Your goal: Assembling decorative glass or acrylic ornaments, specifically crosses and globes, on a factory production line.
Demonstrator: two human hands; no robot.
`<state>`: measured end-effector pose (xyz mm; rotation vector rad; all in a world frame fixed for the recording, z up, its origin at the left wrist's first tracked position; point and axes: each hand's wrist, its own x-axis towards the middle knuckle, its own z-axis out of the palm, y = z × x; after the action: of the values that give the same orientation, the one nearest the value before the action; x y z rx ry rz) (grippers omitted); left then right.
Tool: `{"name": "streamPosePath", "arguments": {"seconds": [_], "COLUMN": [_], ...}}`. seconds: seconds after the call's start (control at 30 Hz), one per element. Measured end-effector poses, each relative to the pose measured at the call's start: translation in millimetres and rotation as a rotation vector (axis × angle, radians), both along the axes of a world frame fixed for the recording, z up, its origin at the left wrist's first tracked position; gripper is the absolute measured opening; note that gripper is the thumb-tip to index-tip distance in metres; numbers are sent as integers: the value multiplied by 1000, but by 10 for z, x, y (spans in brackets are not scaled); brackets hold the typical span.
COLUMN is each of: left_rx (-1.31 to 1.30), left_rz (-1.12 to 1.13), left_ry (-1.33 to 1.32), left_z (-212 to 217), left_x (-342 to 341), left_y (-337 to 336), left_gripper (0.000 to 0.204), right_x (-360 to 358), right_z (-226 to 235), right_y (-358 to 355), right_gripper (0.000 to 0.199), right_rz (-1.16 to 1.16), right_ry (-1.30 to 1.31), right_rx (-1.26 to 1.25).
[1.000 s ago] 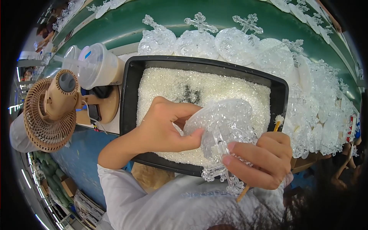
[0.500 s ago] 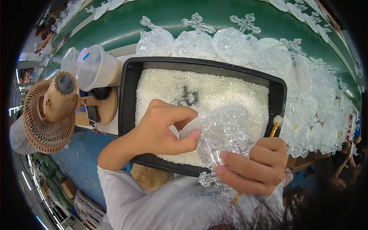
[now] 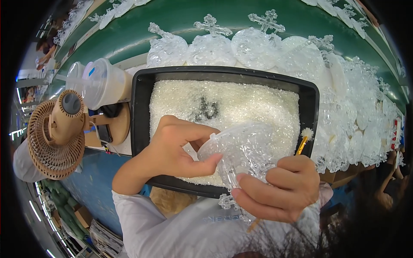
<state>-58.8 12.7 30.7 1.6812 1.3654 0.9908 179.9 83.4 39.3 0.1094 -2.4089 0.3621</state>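
At the left edge of the worktop [image 3: 129,38] stands a small tan desk fan [image 3: 56,135] with a round wicker-like grille, and just behind it a clear plastic cup [image 3: 105,84] with a lid and a pale drink inside. To the right of these, a black rectangular tray [image 3: 140,112] sits near the front edge, filled with fine clear glittery granules [image 3: 258,107], with a small dark bare patch near its middle. Over the front part of the tray, the left hand [image 3: 172,150] pinches the left rim of a clear, glitter-coated round ornament [image 3: 245,150] between thumb and fingers. The right hand [image 3: 279,189] grips the same ornament from below and the right, fingers curled around its lower edge, and also holds a thin yellow-handled brush [image 3: 302,144] whose white tip points up over the tray's right side. Behind the tray, along the back edge, lies a row of clear cross-topped ornaments [image 3: 211,43], and a larger heap of them [image 3: 361,124] fills the right end of the worktop.
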Motion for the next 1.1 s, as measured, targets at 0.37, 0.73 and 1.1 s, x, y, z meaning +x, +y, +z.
{"name": "streamPosePath", "arguments": {"seconds": [0.37,0.73,1.1], "left_rx": [-45,-19,17], "left_rz": [-86,-72,-10], "left_ry": [92,63,35], "left_z": [-50,-45,-50], "left_x": [-26,0,78], "left_y": [10,15,59], "left_gripper": [18,16,27], "right_x": [29,21,-4], "right_z": [-46,-60,-84], "right_y": [-63,-75,-116], "right_gripper": [27,21,20], "right_rz": [80,81,130], "right_ry": [-74,-52,-47], "right_rx": [10,11,39]}}
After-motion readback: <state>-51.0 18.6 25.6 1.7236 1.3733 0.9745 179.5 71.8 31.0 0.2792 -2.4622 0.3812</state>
